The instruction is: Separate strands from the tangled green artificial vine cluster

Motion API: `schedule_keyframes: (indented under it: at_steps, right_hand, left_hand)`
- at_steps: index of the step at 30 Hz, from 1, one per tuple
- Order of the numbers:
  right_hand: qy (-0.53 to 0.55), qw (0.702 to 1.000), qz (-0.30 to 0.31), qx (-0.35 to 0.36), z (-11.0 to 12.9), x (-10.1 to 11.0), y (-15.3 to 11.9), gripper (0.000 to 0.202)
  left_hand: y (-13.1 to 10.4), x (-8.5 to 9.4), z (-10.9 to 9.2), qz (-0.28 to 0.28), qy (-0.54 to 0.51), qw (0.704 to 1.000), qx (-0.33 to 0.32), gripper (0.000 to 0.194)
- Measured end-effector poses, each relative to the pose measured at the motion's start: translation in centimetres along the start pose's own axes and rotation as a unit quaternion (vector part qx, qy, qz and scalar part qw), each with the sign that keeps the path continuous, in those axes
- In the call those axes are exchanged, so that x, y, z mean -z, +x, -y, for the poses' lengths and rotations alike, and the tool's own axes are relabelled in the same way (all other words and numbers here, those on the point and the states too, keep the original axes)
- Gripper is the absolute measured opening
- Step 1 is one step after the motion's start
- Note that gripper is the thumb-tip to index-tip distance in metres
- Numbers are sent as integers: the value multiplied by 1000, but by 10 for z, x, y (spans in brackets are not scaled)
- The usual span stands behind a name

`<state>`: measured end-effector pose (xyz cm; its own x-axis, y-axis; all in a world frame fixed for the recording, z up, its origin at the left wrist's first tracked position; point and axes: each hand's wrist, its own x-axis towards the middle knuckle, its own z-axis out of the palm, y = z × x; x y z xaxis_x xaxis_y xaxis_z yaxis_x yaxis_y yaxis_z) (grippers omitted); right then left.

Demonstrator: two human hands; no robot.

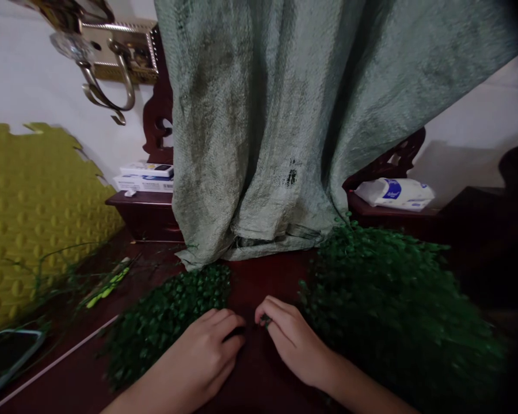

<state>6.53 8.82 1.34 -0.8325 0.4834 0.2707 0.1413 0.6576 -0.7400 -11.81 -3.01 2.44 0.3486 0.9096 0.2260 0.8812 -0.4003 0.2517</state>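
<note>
My left hand is at the lower middle, over the right edge of a smaller heap of green leafy plants. Its fingers curl toward the thumb; whether anything is between them is hidden. To its right, my right hand pinches a small green sprig between thumb and fingers. The two hands are a short gap apart above the dark red tabletop. A larger heap of green plants lies to the right of my right hand.
A grey-green woven cloth hangs behind the heaps. Yellow foam mat, loose stems and a green-yellow tool are at left. Boxes and a tissue pack sit on side ledges. Metal hooks hang upper left.
</note>
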Motion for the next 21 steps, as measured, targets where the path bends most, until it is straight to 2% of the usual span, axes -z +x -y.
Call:
schedule_keyframes:
  at_steps: [7,13,21]
  right_hand:
    - [-41,999,-22,5,0,0,2,30]
    - [-45,998,-20,-35,-3,3,3,21]
    - [-37,998,-44,-18,-5,1,3,22]
  left_hand:
    - [1,3,-2,-2,5,1000,-2,19]
    - [1,0,0,-14,6,1000,-12,22]
    - [0,0,0,-5,11,1000,-8,19]
